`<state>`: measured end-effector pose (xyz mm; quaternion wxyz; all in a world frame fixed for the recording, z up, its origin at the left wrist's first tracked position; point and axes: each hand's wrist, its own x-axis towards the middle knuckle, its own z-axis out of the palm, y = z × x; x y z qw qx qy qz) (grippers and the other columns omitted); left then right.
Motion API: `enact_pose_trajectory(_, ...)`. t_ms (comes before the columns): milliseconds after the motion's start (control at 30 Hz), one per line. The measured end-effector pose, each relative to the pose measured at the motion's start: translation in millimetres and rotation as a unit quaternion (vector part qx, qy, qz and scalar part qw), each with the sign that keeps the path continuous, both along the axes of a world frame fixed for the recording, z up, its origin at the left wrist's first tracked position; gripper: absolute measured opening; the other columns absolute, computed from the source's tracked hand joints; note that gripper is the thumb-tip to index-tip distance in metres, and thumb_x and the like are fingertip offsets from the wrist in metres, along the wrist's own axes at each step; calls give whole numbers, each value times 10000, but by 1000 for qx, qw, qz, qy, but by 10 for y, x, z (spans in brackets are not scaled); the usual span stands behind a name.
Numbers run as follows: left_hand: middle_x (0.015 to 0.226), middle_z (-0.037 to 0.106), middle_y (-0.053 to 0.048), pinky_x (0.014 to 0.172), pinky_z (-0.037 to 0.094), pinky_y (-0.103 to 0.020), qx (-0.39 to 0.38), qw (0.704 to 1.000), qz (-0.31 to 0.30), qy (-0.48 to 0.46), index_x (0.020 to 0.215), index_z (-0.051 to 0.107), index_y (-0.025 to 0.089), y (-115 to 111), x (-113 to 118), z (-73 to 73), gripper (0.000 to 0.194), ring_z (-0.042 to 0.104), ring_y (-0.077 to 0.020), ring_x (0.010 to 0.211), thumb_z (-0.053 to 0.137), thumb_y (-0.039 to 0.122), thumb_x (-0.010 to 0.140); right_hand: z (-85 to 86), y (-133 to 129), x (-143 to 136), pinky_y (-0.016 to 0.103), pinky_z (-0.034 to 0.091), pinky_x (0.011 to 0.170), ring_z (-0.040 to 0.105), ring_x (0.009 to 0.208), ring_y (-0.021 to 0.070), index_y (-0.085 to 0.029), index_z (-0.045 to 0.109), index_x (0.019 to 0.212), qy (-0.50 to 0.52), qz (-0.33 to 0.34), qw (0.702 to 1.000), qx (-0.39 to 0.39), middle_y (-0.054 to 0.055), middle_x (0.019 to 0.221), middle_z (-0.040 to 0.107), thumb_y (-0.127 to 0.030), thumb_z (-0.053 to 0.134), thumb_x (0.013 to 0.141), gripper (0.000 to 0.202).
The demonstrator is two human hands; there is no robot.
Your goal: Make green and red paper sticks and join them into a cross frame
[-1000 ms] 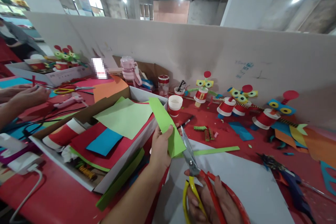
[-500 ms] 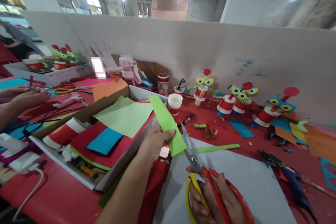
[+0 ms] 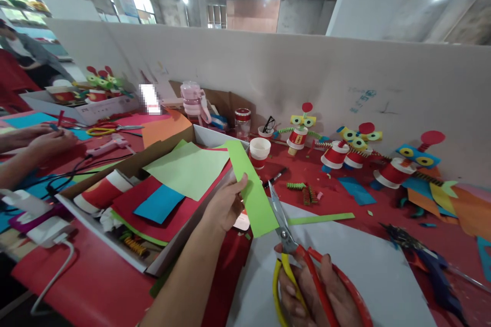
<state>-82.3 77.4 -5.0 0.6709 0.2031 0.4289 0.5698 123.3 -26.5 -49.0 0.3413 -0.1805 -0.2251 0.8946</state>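
Note:
My left hand pinches a light green paper strip along its left side, with the thumb on top. Scissors with one red and one yellow handle are in my right hand, its fingers through the loops. Their blades point up and away, close together, beside the strip's lower right edge. Beneath both hands lies a large white sheet. A thin green strip rests across its far edge.
A box of coloured paper and a cup stands at left. Paper-cup figures line the wall, near a white cup. Pliers lie right. Another person's hands work at far left, near a glue gun.
The green strip has shifted slightly down and right towards the scissors, and my left thumb has slid up off its middle to its left edge. The whole view has shifted slightly.

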Motion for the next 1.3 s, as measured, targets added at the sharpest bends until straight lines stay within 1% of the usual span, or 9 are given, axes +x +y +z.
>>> enact_pose_trajectory(67,778,721,-48,627,554,-254,14,999,34,-8,846,669,160,38,0,-33,152,667,-154,665,739,230,730,1,2,-4,156,214,397,359,523,54,-236,529,1172,-9,3,1000,0,-11,762,505,-754,546,741,674)
enact_pose_trajectory(200,738,720,-40,667,570,-281,45,999,1,-11,841,660,156,43,2,-62,203,685,-178,680,772,189,676,-8,-2,-11,158,213,398,356,530,58,-235,511,1190,-13,-4,1000,2,-11,766,497,-749,543,747,679)
enact_pose_trajectory(367,744,728,-52,639,561,-293,57,998,-32,12,891,672,146,4,30,-70,313,690,-198,671,808,213,617,-43,-11,-18,162,215,392,341,509,52,-223,543,1013,-3,3,1000,25,-14,754,483,-777,480,762,612)
enact_pose_trajectory(533,731,724,-55,611,548,-285,57,997,-24,42,852,667,142,9,16,-70,280,689,-203,679,794,208,613,-19,-31,-3,164,188,397,299,494,42,-186,570,916,-13,10,999,28,-20,691,453,-779,466,769,620)
enact_pose_trajectory(667,737,720,-33,633,558,-295,59,997,8,45,920,643,162,16,-25,-41,329,681,-188,659,768,171,616,9,-53,10,144,189,402,331,550,47,-229,571,1072,6,-2,1000,1,-12,773,474,-730,563,751,595)
enact_pose_trajectory(800,776,716,-29,662,557,-294,55,998,23,37,1018,612,175,11,-44,0,431,685,-189,704,753,134,612,14,-61,6,152,202,398,305,528,50,-242,524,1211,10,-2,1000,5,-20,771,474,-722,558,761,658)
enact_pose_trajectory(867,783,711,-26,648,549,-282,62,997,13,36,1036,607,181,-1,-28,14,451,680,-182,699,758,140,613,5,-54,5,157,211,401,284,508,50,-245,531,1183,15,3,1000,14,-25,759,474,-730,531,772,635)
enact_pose_trajectory(1067,777,713,-30,619,532,-262,54,996,-59,34,975,638,179,-44,47,-1,391,666,-168,661,787,179,614,-13,-29,9,162,207,404,284,481,42,-163,558,843,4,34,999,41,-20,666,453,-803,415,770,660)
enact_pose_trajectory(1300,783,718,-28,615,534,-261,82,994,-66,40,1039,640,187,-38,-24,21,442,661,-164,653,795,190,626,52,-34,16,149,222,413,324,531,49,-211,549,945,10,1,1000,26,-15,763,477,-756,518,756,577)
